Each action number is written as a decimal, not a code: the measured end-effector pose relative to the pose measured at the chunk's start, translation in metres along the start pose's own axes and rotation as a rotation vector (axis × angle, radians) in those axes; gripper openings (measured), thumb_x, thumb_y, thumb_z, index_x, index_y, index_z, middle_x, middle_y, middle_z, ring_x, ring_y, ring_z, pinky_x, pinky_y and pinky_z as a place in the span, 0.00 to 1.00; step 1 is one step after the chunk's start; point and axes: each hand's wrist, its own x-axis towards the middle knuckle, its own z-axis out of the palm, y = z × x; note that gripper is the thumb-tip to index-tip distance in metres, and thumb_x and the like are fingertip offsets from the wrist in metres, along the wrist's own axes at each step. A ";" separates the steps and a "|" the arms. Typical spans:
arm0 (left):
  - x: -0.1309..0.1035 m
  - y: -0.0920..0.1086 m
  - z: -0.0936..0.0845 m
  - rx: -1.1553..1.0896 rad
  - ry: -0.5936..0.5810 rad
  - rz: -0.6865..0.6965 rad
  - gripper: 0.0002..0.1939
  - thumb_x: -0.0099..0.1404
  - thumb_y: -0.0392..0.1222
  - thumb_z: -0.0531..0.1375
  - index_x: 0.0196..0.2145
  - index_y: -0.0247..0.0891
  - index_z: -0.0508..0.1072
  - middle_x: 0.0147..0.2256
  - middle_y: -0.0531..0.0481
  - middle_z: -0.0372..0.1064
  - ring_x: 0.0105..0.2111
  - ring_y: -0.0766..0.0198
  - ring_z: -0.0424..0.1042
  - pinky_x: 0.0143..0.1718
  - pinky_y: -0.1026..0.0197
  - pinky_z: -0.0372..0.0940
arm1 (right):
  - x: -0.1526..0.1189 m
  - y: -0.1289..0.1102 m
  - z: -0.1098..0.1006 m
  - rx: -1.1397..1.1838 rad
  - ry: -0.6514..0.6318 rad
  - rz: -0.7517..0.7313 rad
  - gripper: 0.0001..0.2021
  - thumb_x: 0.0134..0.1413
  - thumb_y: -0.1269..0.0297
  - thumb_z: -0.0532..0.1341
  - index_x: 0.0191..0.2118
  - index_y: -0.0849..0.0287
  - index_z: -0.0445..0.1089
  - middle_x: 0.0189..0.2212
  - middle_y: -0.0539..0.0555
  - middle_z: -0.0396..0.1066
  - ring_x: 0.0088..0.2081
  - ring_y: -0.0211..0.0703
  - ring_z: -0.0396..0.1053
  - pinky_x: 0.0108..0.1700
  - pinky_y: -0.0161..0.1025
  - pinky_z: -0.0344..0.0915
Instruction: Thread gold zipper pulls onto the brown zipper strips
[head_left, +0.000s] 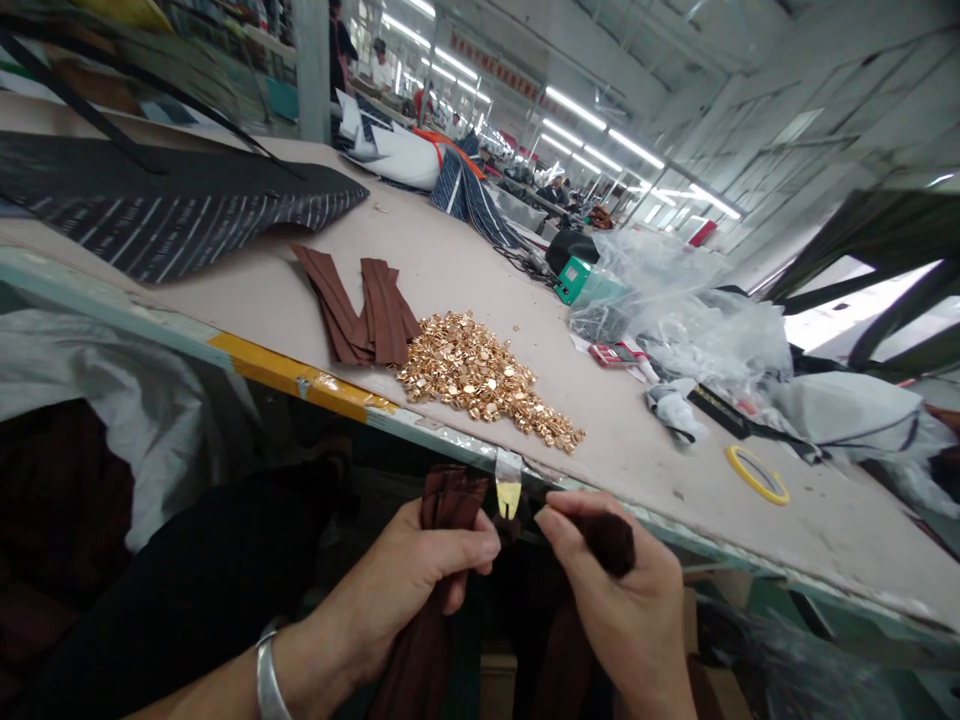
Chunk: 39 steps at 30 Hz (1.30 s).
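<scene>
My left hand (427,560) is closed around a bundle of brown zipper tapes (454,492), whose long ends hang down below the table edge. My right hand (626,590) is closed too, thumb and index finger pinched, with a dark brown bunch of tape (611,543) in its curled fingers. What lies at the pinch itself is too small to make out. Between my hands, a slotted yellowish metal fork (508,497) is taped to the table edge. On the table just beyond is a heap of small gold metal pieces (480,375), probably zipper sliders. More brown tapes (360,310) lie against its left side.
Dark striped fabric (195,220) lies on the left of the table (480,270). To the right are a green box (572,280), clear plastic bags (690,300), a red device (615,355) and a yellow tape roll (756,474). People work farther back.
</scene>
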 end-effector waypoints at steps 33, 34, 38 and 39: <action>-0.006 -0.001 0.003 -0.003 -0.214 0.116 0.11 0.48 0.31 0.68 0.32 0.35 0.78 0.30 0.53 0.70 0.35 0.61 0.68 0.41 0.61 0.62 | -0.017 -0.022 0.029 0.561 -0.211 0.302 0.08 0.48 0.64 0.68 0.22 0.59 0.73 0.22 0.49 0.69 0.26 0.37 0.64 0.30 0.34 0.62; -0.006 -0.001 0.001 -0.024 -0.206 0.096 0.10 0.47 0.31 0.69 0.31 0.35 0.77 0.29 0.53 0.70 0.34 0.62 0.67 0.39 0.62 0.62 | -0.017 -0.019 0.028 0.603 -0.210 0.344 0.09 0.49 0.63 0.68 0.23 0.59 0.72 0.21 0.48 0.66 0.24 0.35 0.61 0.27 0.33 0.60; -0.008 0.000 -0.006 -0.035 -0.078 0.088 0.13 0.45 0.39 0.72 0.27 0.36 0.73 0.22 0.58 0.64 0.24 0.70 0.61 0.27 0.67 0.57 | -0.023 -0.003 0.022 0.669 -0.193 0.502 0.11 0.50 0.57 0.68 0.26 0.59 0.71 0.16 0.43 0.57 0.18 0.30 0.51 0.20 0.31 0.51; -0.008 0.000 -0.007 -0.014 -0.052 0.095 0.14 0.46 0.41 0.72 0.27 0.36 0.73 0.21 0.58 0.62 0.23 0.71 0.59 0.25 0.68 0.54 | -0.024 -0.001 0.022 0.640 -0.187 0.491 0.11 0.49 0.58 0.69 0.27 0.58 0.72 0.16 0.43 0.58 0.19 0.30 0.52 0.21 0.31 0.52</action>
